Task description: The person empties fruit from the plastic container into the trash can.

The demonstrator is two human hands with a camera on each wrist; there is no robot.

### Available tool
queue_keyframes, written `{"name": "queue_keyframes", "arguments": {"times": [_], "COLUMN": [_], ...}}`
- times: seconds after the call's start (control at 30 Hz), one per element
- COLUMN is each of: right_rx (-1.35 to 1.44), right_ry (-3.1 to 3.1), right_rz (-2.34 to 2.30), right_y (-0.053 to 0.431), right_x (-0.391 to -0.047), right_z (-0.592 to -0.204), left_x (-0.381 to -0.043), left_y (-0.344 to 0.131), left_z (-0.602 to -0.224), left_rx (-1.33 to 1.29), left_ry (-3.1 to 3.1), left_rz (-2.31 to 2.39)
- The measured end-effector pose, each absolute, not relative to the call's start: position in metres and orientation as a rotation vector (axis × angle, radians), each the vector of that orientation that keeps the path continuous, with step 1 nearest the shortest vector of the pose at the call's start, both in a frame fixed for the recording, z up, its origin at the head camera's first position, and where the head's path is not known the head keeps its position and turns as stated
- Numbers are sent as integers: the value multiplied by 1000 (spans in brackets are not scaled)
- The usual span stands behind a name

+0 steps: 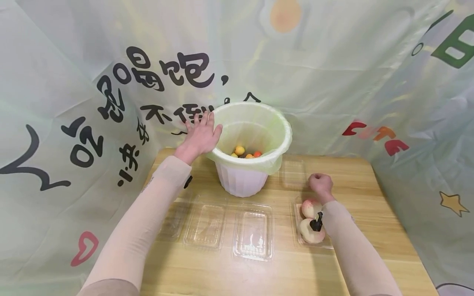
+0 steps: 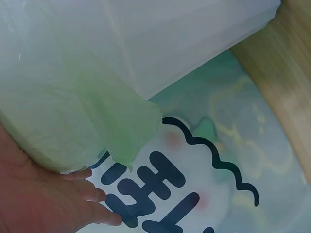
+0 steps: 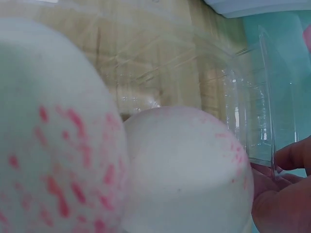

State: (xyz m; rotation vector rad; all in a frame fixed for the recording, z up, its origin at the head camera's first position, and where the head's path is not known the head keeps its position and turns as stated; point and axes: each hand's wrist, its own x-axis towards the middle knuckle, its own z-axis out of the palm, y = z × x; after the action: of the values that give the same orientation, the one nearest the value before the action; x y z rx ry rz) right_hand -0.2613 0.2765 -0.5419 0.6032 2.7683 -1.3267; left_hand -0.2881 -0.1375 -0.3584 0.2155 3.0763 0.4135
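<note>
My left hand (image 1: 201,137), fingers straight and spread, rests against the left rim of a white bin (image 1: 242,181) with a pale green bag liner (image 1: 272,162). The left wrist view has this hand (image 2: 53,199) touching the liner's folded edge. Several small yellow, orange and red fruits (image 1: 240,150) lie inside the bin. My right hand (image 1: 320,183) is curled at the far end of a clear plastic container (image 1: 298,211) holding two pink-and-white peaches (image 1: 311,231). In the right wrist view, its thumb and fingers (image 3: 282,208) pinch the container's edge beside the peaches.
Clear plastic containers (image 1: 253,232) stand in a row on the wooden table (image 1: 222,273), front and left. One more clear container (image 1: 293,173) sits right of the bin. Printed cloth walls (image 1: 314,82) enclose the table's back and sides.
</note>
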Motion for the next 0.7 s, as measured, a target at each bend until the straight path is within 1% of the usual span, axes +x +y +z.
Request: {"name": "queue_keyframes", "arguments": {"times": [0.47,0.7], "right_rx": [531,542], "right_ry": [2770,2735], "right_rz": [-1234,-1268], "right_y": [278,279], "right_x": [-263,-265], "right_z": [-546,-550], "left_x": [-288,-289], "left_y": [-137,-138], "left_z": [-359,-360], "left_rx": [212,209], "left_ry": [3078,3076], "left_rz": [418,408]}}
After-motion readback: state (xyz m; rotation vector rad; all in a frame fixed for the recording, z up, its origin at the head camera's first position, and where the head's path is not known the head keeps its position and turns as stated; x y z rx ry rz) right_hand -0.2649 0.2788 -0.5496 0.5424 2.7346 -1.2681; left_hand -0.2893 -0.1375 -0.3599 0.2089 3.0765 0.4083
